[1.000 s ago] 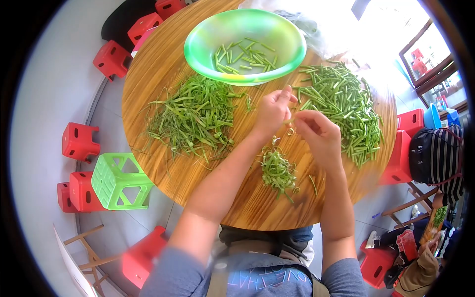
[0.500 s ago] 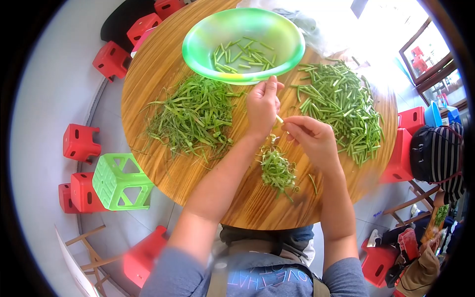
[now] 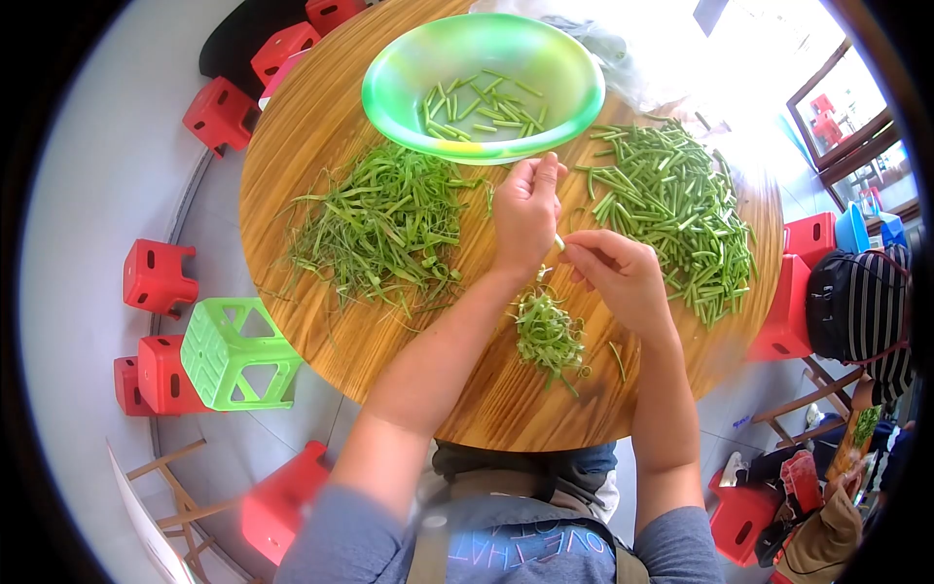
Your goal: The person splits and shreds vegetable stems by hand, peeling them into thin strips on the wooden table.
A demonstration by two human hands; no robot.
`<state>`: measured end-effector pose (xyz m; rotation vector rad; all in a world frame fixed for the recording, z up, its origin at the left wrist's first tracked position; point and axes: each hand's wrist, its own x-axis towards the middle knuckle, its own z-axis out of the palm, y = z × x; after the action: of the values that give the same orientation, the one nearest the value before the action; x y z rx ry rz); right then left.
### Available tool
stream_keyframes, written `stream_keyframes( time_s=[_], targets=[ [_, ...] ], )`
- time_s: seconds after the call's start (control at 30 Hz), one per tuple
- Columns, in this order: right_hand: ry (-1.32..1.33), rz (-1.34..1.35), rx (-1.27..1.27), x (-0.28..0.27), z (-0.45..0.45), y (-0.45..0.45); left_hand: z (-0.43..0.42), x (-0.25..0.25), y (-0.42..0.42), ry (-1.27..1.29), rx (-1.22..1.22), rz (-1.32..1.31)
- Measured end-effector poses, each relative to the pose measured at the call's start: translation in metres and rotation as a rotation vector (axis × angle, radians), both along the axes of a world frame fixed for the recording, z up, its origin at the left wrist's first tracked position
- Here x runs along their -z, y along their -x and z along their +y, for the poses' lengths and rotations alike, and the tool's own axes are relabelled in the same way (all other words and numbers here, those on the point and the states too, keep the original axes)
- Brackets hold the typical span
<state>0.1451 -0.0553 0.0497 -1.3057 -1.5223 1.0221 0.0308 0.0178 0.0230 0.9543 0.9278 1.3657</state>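
My left hand (image 3: 526, 216) is closed round a green stem (image 3: 559, 242), whose pale end sticks out below the fist. The thumb and fingertips of my right hand (image 3: 613, 273) pinch at that end. Beyond my hands, a green and yellow basin (image 3: 389, 119) holds several cut stems. A large pile of cut green stems (image 3: 681, 209) lies to the right, and a heap of leafy green strips (image 3: 384, 229) to the left. Below my hands sits a small pile of curled peelings (image 3: 548, 333), with one loose stem (image 3: 617, 361) beside it.
The round wooden table (image 3: 477, 409) carries a clear plastic bag (image 3: 603, 49) behind the basin. Red stools (image 3: 156, 275) and a green stool (image 3: 229, 355) stand at the left. At the right are a black bag (image 3: 827, 302), more red stools and part of another person (image 3: 827, 530).
My left hand first rose towards the basin, then shifted slightly right. My right hand dropped a little, its fingertips now at the stem's lower end.
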Motion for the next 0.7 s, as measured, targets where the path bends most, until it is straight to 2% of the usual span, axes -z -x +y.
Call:
stream_keyframes(
  time_s=[0.27,0.33,0.43,0.57,0.7],
  targets=[
    [-0.19,-0.1,0.07,0.01,0.001,0.008,-0.002,0.002,-0.002,0.131,-0.015,-0.138],
    [-0.216,-0.074,0.098,0.01,0.001,0.01,-0.003,0.003,-0.004,0.212,0.043,-0.268],
    [-0.131,0.002,0.114,0.007,0.0,0.012,-0.004,0.011,-0.006,0.342,0.161,-0.441],
    [-0.164,-0.045,0.121,0.011,0.0,0.012,-0.004,0.021,-0.007,0.481,0.31,-0.612],
    [-0.1,-0.032,0.13,0.009,-0.001,0.011,-0.002,0.023,-0.009,0.505,0.317,-0.677]
  ],
)
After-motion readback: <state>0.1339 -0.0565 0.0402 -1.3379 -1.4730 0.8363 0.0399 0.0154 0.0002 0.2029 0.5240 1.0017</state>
